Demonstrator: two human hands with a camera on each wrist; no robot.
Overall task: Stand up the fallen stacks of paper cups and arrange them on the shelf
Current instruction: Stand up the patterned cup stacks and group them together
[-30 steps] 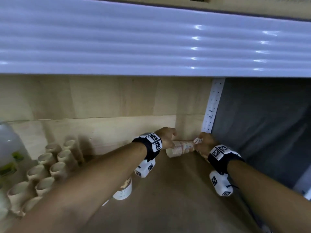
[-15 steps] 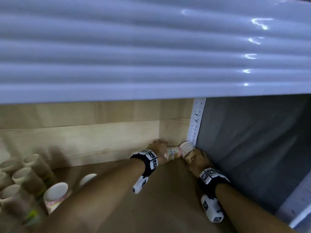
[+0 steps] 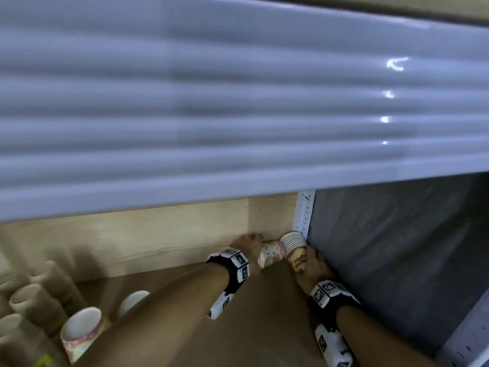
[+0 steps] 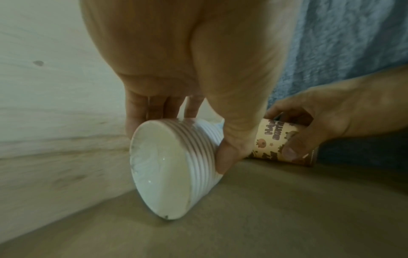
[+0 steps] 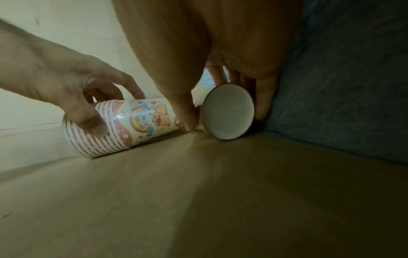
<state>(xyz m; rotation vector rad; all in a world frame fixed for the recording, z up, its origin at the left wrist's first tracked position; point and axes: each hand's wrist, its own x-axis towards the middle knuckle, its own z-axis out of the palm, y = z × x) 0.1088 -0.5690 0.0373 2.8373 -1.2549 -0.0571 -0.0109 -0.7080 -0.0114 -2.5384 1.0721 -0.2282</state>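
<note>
Hands grip fallen stacks: left hand (image 3: 247,247) pink stack (image 3: 270,256), right hand (image 3: 313,268) brown stack (image 3: 295,250) (fingertips hidden).

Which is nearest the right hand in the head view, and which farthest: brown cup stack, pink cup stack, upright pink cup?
1. Brown cup stack: held in the right hand, by the grey wall.
2. Pink cup stack: just left, held in the left hand.
3. Upright pink cup: far left, front.
</note>
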